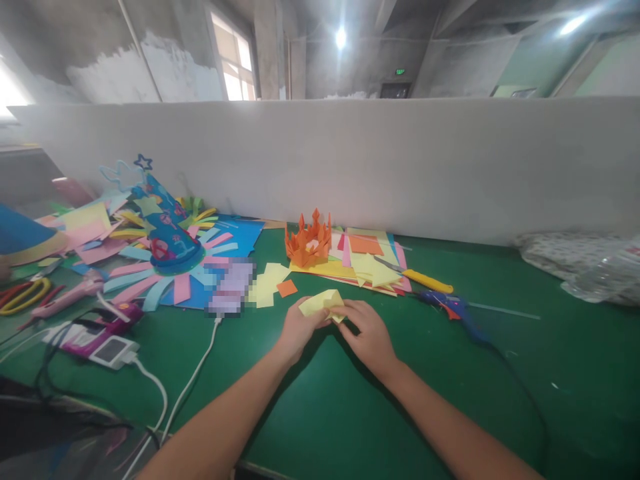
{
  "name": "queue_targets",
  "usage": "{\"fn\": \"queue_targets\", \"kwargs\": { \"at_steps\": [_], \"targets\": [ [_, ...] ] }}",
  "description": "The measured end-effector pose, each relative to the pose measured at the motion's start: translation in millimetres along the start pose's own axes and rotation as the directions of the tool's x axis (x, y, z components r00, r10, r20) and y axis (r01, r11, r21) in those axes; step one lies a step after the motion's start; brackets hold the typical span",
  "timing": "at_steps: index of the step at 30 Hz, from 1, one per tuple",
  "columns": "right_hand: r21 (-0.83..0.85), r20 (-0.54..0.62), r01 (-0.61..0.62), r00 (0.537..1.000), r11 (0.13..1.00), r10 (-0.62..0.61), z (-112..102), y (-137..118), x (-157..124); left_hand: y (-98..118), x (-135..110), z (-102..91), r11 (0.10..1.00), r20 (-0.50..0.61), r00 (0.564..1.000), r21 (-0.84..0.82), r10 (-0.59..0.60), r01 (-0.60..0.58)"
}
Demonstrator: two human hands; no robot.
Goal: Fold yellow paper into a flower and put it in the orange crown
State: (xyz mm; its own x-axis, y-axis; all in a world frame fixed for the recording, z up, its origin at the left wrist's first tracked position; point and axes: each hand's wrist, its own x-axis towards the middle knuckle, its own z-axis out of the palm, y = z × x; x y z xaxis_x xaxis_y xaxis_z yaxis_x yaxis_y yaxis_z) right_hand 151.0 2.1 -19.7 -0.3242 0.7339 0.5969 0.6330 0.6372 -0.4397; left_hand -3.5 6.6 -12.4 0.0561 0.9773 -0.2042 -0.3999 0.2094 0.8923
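A partly folded piece of pale yellow paper (320, 303) is held between my two hands, above the green tabletop. My left hand (299, 328) grips its left side, with the thumb pressed on the lower edge. On the right, my right hand (367, 330) pinches the paper's corner between thumb and fingers. Just beyond lies a small orange paper square (287, 288), beside loose pale yellow sheets (270, 283). Farther back stands an orange folded-paper crown (309, 243). My fingers hide part of the yellow paper's underside.
Right of the crown lie stacked coloured sheets (367, 245), a yellow-handled knife (427, 280) and a blue glue gun (457, 310). A blue cone hat (170, 230) with paper strips stands left, near a power strip (107, 340) and cables. A white partition (400, 167) bounds the table's back.
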Motion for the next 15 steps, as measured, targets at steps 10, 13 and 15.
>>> {"fn": "queue_targets", "kwargs": {
  "at_steps": [10, 13, 15],
  "targets": [
    [0.073, -0.053, -0.081, 0.995, 0.994, 0.085, 4.6, 2.1, -3.3, -0.8, 3.5, -0.8, 1.0, -0.024, 1.0, 0.02, 0.007, -0.006],
    [0.328, -0.055, -0.189, 0.974, 0.926, 0.218, 7.0, 1.7, -3.9, 0.2, 2.7, 0.3, 0.997, -0.044, 0.998, 0.072, 0.043, -0.039],
    [0.519, 0.009, -0.246, 0.959, 0.818, 0.283, 7.1, 1.2, -3.5, 1.9, 0.4, 1.6, 0.99, -0.069, 0.993, 0.117, 0.092, -0.083]
  ]
}}
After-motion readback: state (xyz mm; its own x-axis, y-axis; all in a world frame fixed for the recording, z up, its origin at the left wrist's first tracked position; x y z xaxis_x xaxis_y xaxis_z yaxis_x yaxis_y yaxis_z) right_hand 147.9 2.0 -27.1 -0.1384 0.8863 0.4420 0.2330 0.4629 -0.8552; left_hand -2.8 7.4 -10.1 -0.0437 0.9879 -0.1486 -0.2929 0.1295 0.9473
